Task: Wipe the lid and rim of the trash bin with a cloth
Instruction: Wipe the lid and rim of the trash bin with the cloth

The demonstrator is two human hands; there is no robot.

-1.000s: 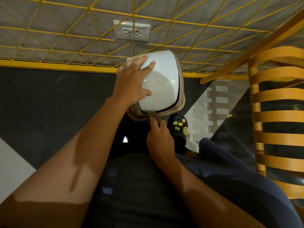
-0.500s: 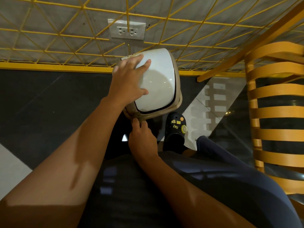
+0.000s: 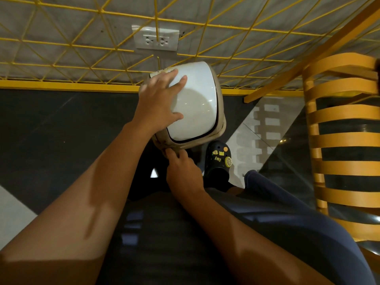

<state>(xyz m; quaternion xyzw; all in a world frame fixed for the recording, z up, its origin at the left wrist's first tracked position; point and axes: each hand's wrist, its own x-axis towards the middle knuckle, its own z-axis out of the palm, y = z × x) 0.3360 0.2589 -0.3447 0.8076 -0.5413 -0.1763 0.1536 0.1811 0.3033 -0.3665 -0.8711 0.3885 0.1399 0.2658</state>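
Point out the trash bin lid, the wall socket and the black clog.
trash bin lid [image 3: 195,108]: head view, on the glossy white top.
wall socket [image 3: 155,39]: head view, middle of the white plate.
black clog [image 3: 220,161]: head view, on its charm-decorated upper.

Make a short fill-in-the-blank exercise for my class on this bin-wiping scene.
1. The left hand rests flat on the bin's white ____.
2. The right hand works at the bin's near ____.
3. The clog beside the bin carries ____ charms.
4. On the wall behind the yellow grid sits a white ____.

Answers: lid; rim; yellow; socket
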